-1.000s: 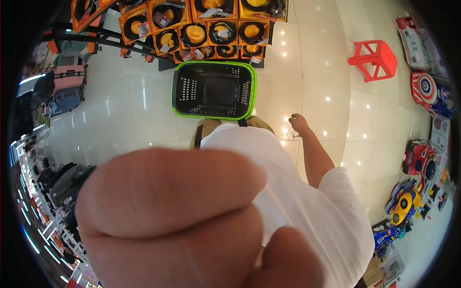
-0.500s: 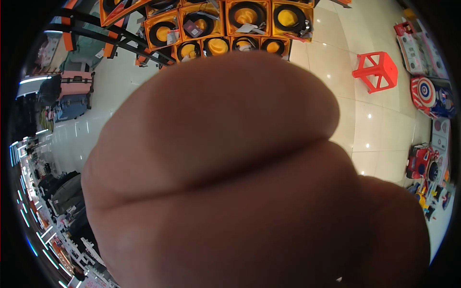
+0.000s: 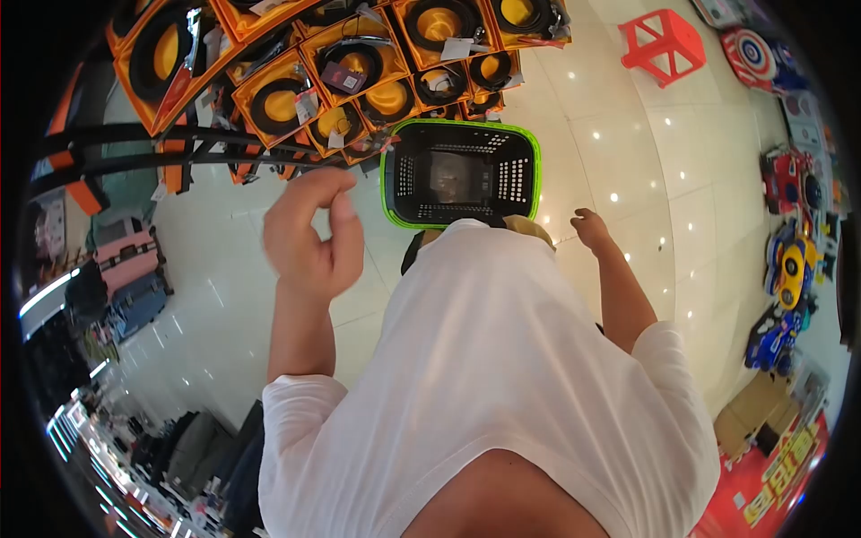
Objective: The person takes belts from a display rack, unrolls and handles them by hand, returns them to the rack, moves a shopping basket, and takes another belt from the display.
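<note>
My left hand (image 3: 314, 229) is raised left of the shopping basket, fingers curled in towards the thumb, with nothing visible in it. Out to the right hangs my right hand (image 3: 592, 230), fingers loosely bent and apart, holding nothing I can see. Between them, in front of my body, is a black basket with a bright green rim (image 3: 536, 170). Its sides have rows of holes; a dull patch shows at its bottom, which I cannot make out. Neither hand touches the basket. Beyond it, coiled black belts (image 3: 356, 67) with tags lie in orange boxes with yellow lining.
An orange-and-black rack frame (image 3: 170, 148) runs off to the left. A red plastic stool (image 3: 664, 45) stands on the tiled floor (image 3: 628, 170). Suitcases (image 3: 126, 260) are at the left, and boxed toys (image 3: 749, 58) and a yellow toy vehicle (image 3: 794, 264) line the right.
A blurred hand covered most of the view earlier; now the view is unblocked, showing the basket, both my hands and my white shirt. The stool and boxes appear higher in view.
</note>
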Action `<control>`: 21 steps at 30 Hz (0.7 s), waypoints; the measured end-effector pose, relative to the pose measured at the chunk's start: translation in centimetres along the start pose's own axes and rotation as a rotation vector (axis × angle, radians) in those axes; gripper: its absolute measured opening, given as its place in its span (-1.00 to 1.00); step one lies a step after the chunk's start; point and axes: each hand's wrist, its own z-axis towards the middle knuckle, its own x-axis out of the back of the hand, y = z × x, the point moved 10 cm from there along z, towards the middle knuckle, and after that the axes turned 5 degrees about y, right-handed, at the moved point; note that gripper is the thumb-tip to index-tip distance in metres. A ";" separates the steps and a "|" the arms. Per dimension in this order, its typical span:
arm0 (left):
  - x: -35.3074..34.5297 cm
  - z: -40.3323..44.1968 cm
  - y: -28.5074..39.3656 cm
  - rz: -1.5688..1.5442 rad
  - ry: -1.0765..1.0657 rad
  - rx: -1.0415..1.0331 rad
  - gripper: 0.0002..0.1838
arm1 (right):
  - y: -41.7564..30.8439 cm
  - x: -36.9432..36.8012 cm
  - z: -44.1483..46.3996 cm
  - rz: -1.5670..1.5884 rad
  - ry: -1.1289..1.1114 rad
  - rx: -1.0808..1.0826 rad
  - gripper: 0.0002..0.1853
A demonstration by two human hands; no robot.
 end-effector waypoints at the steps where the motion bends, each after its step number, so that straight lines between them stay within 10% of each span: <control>1: -1.1 -0.7 -2.3 0.041 -0.065 0.091 -0.86 | 0.4 -0.2 -0.6 0.006 0.006 -0.018 -0.50; 11: -10.6 -9.6 -11.0 0.329 -0.757 0.207 -0.72 | 3.8 3.5 -2.3 -0.069 0.096 -0.094 -0.52; 21: -12.9 -10.4 -12.1 0.368 -0.789 0.335 -0.78 | 0.4 8.6 4.3 -0.021 0.116 0.011 -0.51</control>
